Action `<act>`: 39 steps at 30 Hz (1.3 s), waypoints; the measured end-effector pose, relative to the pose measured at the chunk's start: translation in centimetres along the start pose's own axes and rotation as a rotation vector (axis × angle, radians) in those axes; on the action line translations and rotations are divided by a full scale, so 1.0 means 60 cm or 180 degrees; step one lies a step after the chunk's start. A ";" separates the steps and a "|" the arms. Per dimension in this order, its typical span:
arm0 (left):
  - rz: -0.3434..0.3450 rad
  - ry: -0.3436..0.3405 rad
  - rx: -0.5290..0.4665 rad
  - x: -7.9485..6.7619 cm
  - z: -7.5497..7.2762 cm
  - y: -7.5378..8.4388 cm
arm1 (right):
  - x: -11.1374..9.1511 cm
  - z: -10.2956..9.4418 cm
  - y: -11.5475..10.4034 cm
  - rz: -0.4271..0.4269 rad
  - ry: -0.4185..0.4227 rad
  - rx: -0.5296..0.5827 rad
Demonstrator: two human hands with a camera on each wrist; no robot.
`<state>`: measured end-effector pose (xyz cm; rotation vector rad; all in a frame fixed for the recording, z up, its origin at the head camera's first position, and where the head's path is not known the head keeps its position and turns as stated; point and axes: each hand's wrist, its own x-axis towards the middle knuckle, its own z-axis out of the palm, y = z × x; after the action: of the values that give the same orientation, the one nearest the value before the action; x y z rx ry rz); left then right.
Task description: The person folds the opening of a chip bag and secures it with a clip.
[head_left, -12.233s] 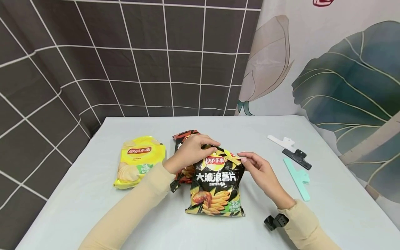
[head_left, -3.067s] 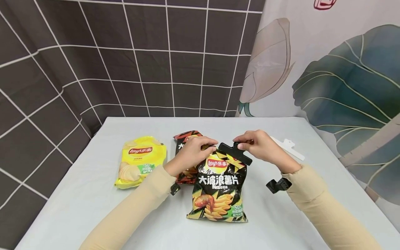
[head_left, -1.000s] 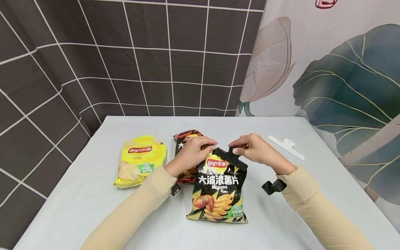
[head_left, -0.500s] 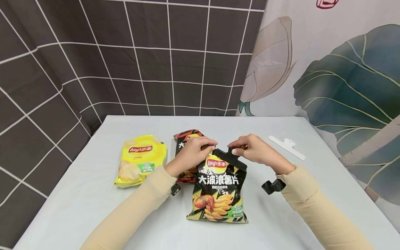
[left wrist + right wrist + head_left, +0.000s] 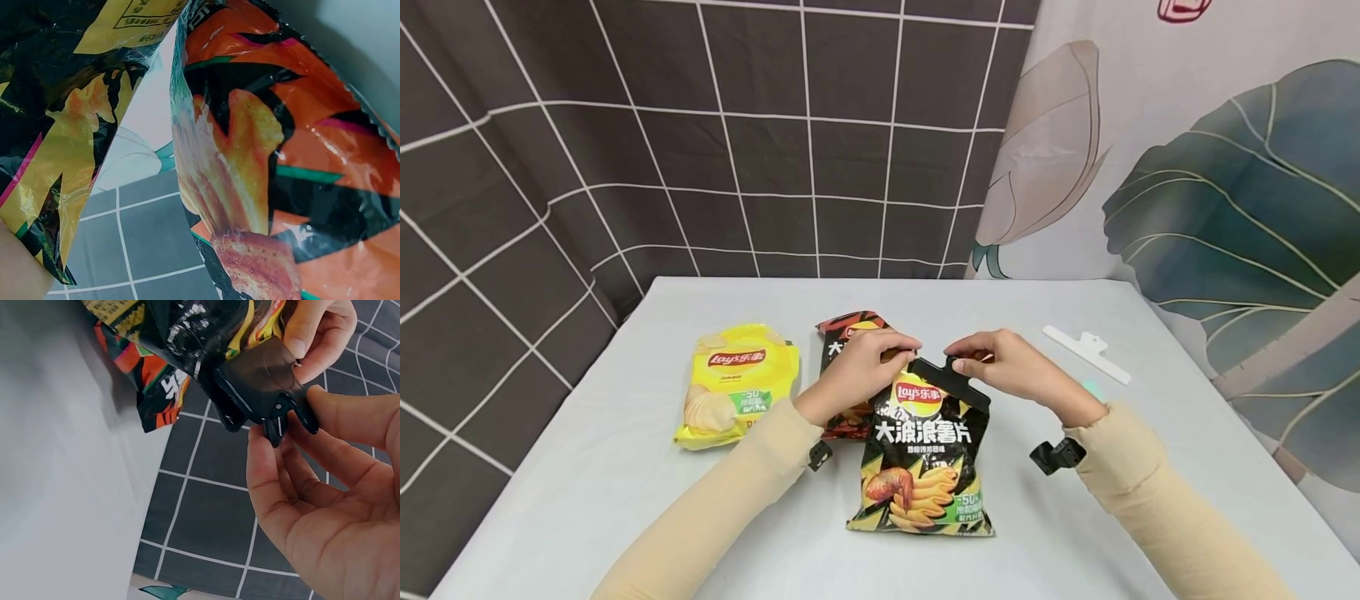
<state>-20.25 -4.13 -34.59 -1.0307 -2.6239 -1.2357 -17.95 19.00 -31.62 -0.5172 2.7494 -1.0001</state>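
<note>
A black chip bag [image 5: 925, 467] leans up in the middle of the table, its top edge folded. My left hand [image 5: 865, 367] pinches that top edge at its left corner. Across the top sits a black bag clip [image 5: 951, 382], reaching over the bag's edge. My right hand [image 5: 1007, 362] pinches the clip's handles between thumb and fingers, as the right wrist view shows with the clip [image 5: 259, 381] up close. Behind the black bag stands a red-and-black chip bag [image 5: 842, 333], partly covered by my left hand. In the left wrist view its orange side [image 5: 325, 144] fills the right.
A yellow chip bag [image 5: 737, 387] rests on the table at left. At right lies a white bag clip [image 5: 1087, 354]. Just a bit of a teal clip [image 5: 1092, 388] shows beside my right forearm. A dark gridded cloth [image 5: 842, 150] hangs behind the table [image 5: 587, 500].
My right hand let go of the bag's corner and took the black clip from the table. It brought the clip down onto the bag's top edge. Lately almost nothing has moved.
</note>
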 end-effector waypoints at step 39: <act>-0.0805 0.0637 -0.0470 -0.046 0.008 -0.015 | -0.031 0.042 0.021 0.0006 0.0646 0.0755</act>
<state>-18.53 -5.72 -36.40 -0.5653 -2.5970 -1.5154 -15.87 19.12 -34.31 -0.3945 2.7440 -1.4272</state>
